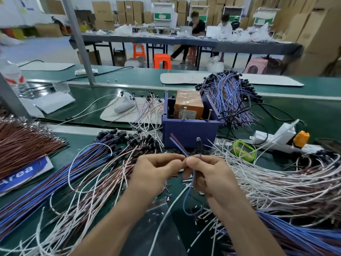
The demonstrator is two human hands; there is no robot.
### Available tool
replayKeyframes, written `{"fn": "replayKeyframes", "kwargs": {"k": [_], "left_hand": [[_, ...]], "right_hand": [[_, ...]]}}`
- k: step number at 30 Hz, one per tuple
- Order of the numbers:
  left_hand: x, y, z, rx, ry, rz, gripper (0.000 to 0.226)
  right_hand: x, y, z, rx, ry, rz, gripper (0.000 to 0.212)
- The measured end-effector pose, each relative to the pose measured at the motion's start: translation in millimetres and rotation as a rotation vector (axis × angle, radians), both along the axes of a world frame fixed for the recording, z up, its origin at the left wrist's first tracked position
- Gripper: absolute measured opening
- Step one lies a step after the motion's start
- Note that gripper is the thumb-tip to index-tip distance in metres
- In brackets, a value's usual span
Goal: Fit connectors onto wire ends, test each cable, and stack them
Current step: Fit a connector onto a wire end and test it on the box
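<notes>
Both hands meet over the middle of the green bench mat (pixel 295 115), fingers curled; the left hand (pixel 156 170) and the right hand (pixel 210 176) each pinch the same thin cable (pixel 186 198) between thumb and fingertips, touching one another at the pinch. The cable's loose ends (pixel 175 143) stick up from the pinch, a black connector (pixel 198 140) stands up just beside them above the right hand, and the rest of the cable loops down below the right palm.

Just behind the hands sits a blue plastic box (pixel 190 130) holding an orange-brown unit (pixel 189 106); a heap of blue cables (pixel 227 95) with black ends lies behind it. Left of the hands spreads a fan of blue and brown cables (pixel 73 172); farther left lies a sheaf of brown wires (pixel 24 143) and a blue sign (pixel 22 172) reading "Area". To the right are tangled white wires (pixel 276 182), a green counter (pixel 243 150), and a white power strip (pixel 276 137) carrying an orange plug (pixel 301 138); small loose terminals (pixel 168 187) dot the mat beneath the hands.

Beyond the bench a grey post (pixel 79 39) rises; two people sit at a long dark table (pixel 184 41); orange stools (pixel 162 60) and a pink stool (pixel 256 65) stand on the floor; cardboard boxes (pixel 313 34) are stacked along the walls.
</notes>
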State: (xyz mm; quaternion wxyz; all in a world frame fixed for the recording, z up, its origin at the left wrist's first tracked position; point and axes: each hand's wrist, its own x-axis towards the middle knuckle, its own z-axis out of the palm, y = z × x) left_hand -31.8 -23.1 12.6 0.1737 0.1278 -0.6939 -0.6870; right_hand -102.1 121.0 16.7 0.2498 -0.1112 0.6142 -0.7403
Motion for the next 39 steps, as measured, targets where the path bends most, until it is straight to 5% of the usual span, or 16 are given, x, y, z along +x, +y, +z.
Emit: {"fn": "replayKeyframes", "kwargs": {"k": [6, 10, 17, 24, 28, 39], "left_hand": [[-25, 20, 6, 0.229, 0.031, -0.038, 0.006], [-41, 27, 11, 0.341, 0.023, -0.041, 0.019], [-72, 21, 22, 0.384, 0.1, 0.371, 0.023], [-93, 1, 17, 0.153, 0.015, 0.49, 0.025], [-92, 3, 13, 0.019, 0.085, 0.463, 0.008], [-74, 15, 6, -0.091, 0.058, 0.55, 0.02]], "right_hand": [[-10, 8, 0, 0.048, 0.062, -0.122, 0.022], [-8, 8, 2, -0.011, 0.082, -0.125, 0.024], [-35, 11, 0, -0.144, 0.011, -0.448, 0.026], [-55, -4, -8, -0.016, 0.253, -0.518, 0.029], [-61, -3, -14, -0.055, 0.19, -0.568, 0.033], [-62, 0, -15, -0.092, 0.106, -0.523, 0.04]]}}
